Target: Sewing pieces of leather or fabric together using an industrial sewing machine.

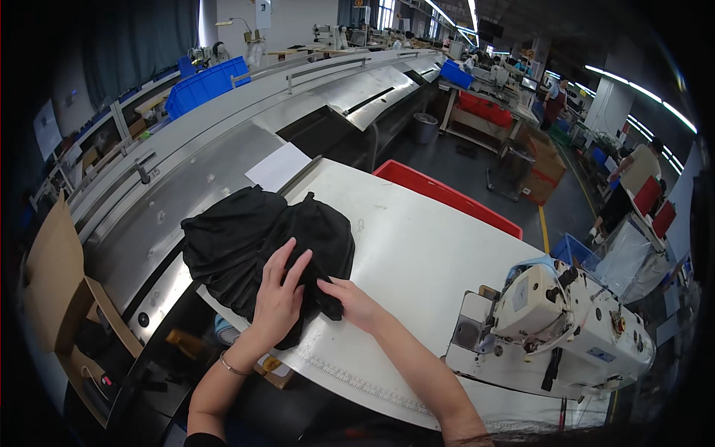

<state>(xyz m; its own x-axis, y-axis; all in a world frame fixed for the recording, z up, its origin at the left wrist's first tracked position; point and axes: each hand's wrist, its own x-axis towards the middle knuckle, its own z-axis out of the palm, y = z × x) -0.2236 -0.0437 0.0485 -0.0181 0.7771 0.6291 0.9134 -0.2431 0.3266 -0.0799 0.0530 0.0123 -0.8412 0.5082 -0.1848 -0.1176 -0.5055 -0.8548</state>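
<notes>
Black cloth (pixel 231 238) was pinched by the right hand (pixel 356 304), fingers mostly hidden, under a loosely spread left hand (pixel 279 298); loads of bare table (pixel 428 231) was seen to their right, near edge under the forearms (pixel 421 369).

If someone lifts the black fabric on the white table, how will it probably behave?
The black fabric will probably be floppy, because it lies in loose folds. It may be light for its size, as its edges look thin. If pushed, it would likely bunch up on the white table, since it is already wrinkled.

Black cloth (pixel 231 242), white tabletop (pixel 417 253), red tray (pixel 447 198), blue crate (pixel 205 87), white sewing machine (pixel 530 304)
</notes>
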